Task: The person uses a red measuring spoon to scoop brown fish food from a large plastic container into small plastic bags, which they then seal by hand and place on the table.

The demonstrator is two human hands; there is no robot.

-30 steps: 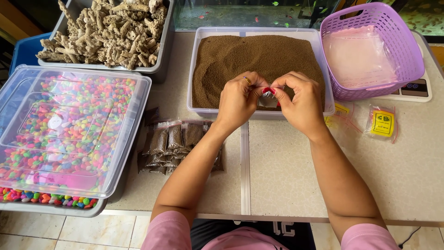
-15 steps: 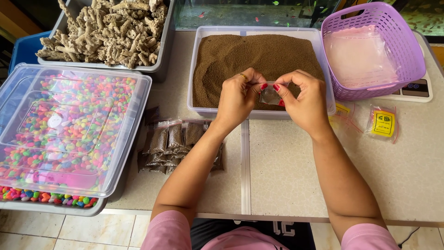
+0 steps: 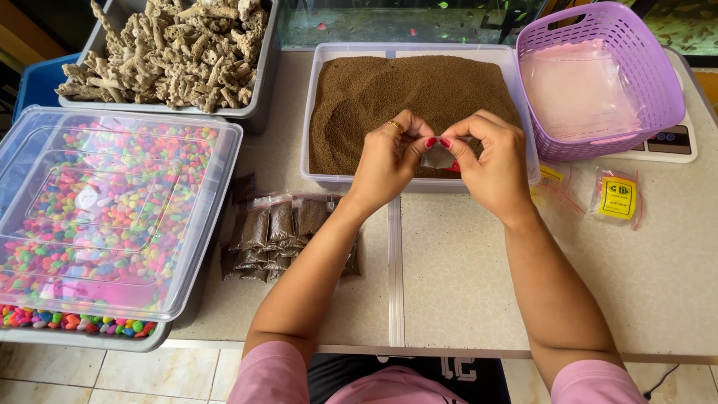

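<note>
While both hands meet over the near rim of the clear tub [image 3: 321, 112] of brown granules, the left hand [image 3: 389, 161] and right hand [image 3: 490, 161] pinch a small clear bag [image 3: 437, 157] between thumb and fingertips. Judged: mouth being worked open, bag still unfilled; next calls for parting the film. Against a second ago, the hands sit slightly higher; table [image 3: 464, 277] otherwise unchanged, filled packets [image 3: 280, 232] untouched.

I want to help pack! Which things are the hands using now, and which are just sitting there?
In use:
left hand
right hand
small bag, pinched by both hands
tub of brown grains, just behind the hands

Just sitting:
filled bags
purple basket
pebble box
coral tray
scale
yellow packet
</note>
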